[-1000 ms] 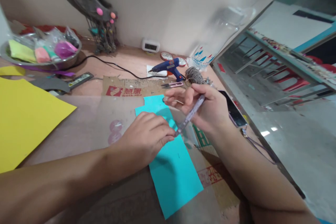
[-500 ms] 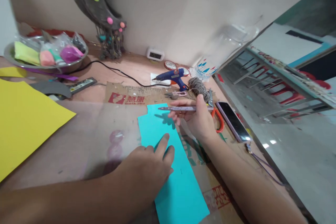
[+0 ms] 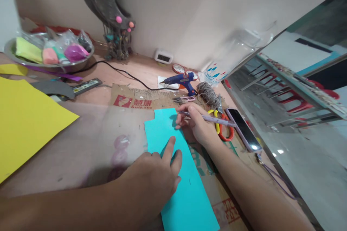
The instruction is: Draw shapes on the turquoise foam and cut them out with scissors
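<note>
Turquoise paper (image 3: 187, 168): it lies in the middle of the desk (image 3: 141, 68), over printed cardboard (image 3: 146, 92); one small dark mark is visible on its surface.
Left hand (image 3: 155, 175): it rests flat on this paper, with the fingers somewhat spread and the index finger pointing forward.
Right hand (image 3: 199, 124): it is at the upper right edge of the paper, and its fingers pinch the pen.
Pen (image 3: 214, 119): purple, held at a low slope, tip toward the paper; I cannot tell if it touches.
Scissors (image 3: 232, 131): yellow and orange handles, partly behind the pen.
Phone (image 3: 242, 128): just beside the scissors, screen up.
Glue gun (image 3: 180, 79): farther back, near the grey yarn (image 3: 207, 94).
Yellow sheet (image 3: 32, 122): on the left side, well apart from both hands.
</note>
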Available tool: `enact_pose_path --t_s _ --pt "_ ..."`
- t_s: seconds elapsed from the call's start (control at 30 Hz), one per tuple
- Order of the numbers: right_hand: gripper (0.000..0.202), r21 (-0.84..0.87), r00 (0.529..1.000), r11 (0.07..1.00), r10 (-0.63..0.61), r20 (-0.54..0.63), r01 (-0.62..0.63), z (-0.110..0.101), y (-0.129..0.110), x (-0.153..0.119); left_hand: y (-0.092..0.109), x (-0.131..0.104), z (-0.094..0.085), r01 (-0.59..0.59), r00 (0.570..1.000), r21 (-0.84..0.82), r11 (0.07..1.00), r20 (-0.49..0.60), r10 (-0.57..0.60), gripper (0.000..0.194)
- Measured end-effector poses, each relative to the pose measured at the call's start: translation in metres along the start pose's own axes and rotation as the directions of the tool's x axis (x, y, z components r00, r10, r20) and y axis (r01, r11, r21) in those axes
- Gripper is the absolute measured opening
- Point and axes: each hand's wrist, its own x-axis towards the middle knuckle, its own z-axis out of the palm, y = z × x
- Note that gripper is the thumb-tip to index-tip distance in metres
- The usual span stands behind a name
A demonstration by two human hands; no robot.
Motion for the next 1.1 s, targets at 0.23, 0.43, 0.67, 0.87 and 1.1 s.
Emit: enact_pose_path --t_s 0.23,0.43,0.67,0.87,1.1 --pt "0.019 -0.205 0.994 0.979 -0.020 -0.105 -0.002 0.006 -0.002 0.002 0.002 0.001 0.001 0.001 1.000 0.015 1.000 -0.011 -0.001 0.052" --pt "0.029 -0.457 0.985 0.888 -0.110 -0.129 0.040 0.011 -0.003 0.006 0.002 0.000 0.004 -0.006 0.999 0.030 1.000 -0.054 0.007 0.052" --pt "0.029 -0.559 0.978 0.827 -0.164 -0.132 0.063 0.014 -0.003 0.006 0.001 -0.001 0.006 -0.015 0.994 0.035 0.999 -0.108 0.019 0.051" --pt "0.029 -0.562 0.982 0.824 -0.155 -0.108 0.069 0.012 0.003 0.009 0.001 -0.002 0.010 -0.021 0.990 0.043 0.999 -0.136 0.026 0.051" --pt "0.028 -0.622 0.973 0.779 -0.193 -0.124 0.075 0.010 0.006 0.010 0.000 -0.002 0.005 -0.011 0.994 0.029 1.000 -0.104 0.014 0.049"
